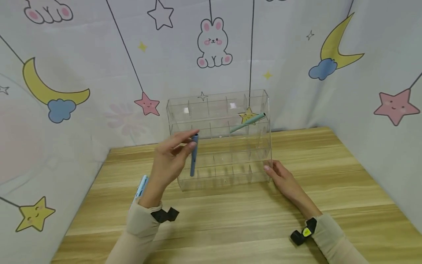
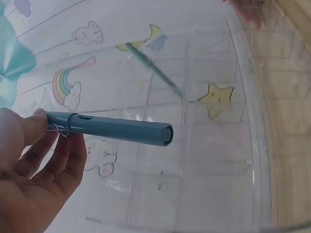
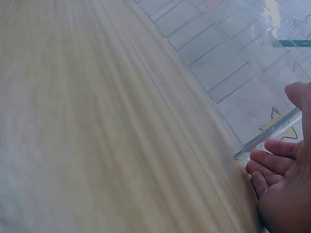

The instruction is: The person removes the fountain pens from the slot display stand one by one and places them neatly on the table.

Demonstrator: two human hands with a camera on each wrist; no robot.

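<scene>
My left hand [image 1: 171, 156] pinches a blue pen [image 1: 193, 160] between thumb and fingers near its top end. The pen hangs nearly upright before the left part of a clear acrylic rack [image 1: 270, 141] with several compartments. A metal clip and an open-looking round end show on this pen [image 2: 121, 128] in the left wrist view. At the rack's lower right, my right hand [image 1: 281, 178] grips the side edge, thumb toward the front. A green pen [image 1: 248, 123] lies slanted in an upper right section of the rack.
Light blue pen-like items [image 1: 141, 186] lie on the wooden table [image 1: 230, 223], partly hidden by the left forearm. Behind the rack hangs a white curtain [image 1: 184, 62] printed with rabbits, stars and moons; it also runs along both sides.
</scene>
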